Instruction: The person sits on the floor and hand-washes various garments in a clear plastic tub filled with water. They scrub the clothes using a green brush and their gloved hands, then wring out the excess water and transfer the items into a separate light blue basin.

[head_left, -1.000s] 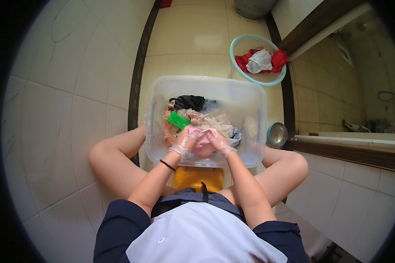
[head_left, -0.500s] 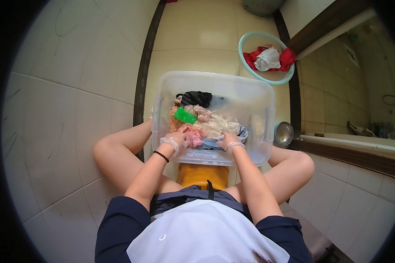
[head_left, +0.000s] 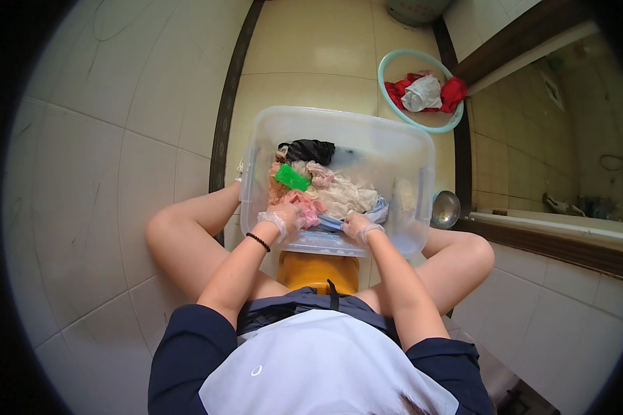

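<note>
inside the tub [head_left: 399, 146], along its near edge, a gloved left hand [head_left: 288, 215] touches pink cloth [head_left: 307, 203], finger grip impossible to tell, while the right hand [head_left: 359, 227] pinches blue cloth [head_left: 331, 223] in its fingers.

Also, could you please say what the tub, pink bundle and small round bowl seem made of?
Tub: probably plastic, cloudy finish, with translucent walls.
Pink bundle: apparently matte fabric, judging by its soft crumples; fibre unclear.
Bowl: perhaps metal inside, from its grey sheen.

A crumpled pink cloth [head_left: 308, 202] lies bunched beside a creased light-blue cloth [head_left: 331, 223] in the translucent tub [head_left: 339, 123].
</note>
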Demonstrator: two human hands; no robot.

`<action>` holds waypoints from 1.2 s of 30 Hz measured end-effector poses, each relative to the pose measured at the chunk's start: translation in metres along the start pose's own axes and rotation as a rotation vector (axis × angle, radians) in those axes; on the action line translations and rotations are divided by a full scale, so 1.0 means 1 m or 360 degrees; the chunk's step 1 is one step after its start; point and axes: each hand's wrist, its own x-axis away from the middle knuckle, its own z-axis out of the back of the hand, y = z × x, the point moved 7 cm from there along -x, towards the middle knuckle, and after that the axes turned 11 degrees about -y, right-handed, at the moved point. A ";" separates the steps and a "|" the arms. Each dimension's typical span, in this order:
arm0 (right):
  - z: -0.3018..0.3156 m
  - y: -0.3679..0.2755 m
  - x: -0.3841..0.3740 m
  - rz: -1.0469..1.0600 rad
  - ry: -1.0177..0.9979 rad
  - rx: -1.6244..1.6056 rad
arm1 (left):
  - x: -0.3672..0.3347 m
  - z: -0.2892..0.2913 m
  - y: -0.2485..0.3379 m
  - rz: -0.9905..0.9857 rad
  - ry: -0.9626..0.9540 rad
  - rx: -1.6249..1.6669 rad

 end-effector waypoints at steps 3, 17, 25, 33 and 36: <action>0.006 0.010 0.000 0.0213 0.0264 -0.0492 | 0.006 0.006 0.009 -0.0108 0.0163 -0.0025; 0.061 -0.049 0.122 0.0743 0.0633 -0.1528 | 0.014 0.003 -0.001 -0.0134 0.0254 0.0003; 0.076 -0.096 0.188 0.1106 0.0626 -0.1699 | 0.024 0.017 0.040 -0.0405 0.0582 -0.0166; 0.102 -0.125 0.254 0.1347 0.0607 -0.2234 | -0.002 -0.008 0.028 -0.0396 0.0425 0.0014; 0.120 -0.127 0.275 0.1514 0.0769 -0.2165 | 0.016 0.010 0.034 -0.0815 0.1014 0.0162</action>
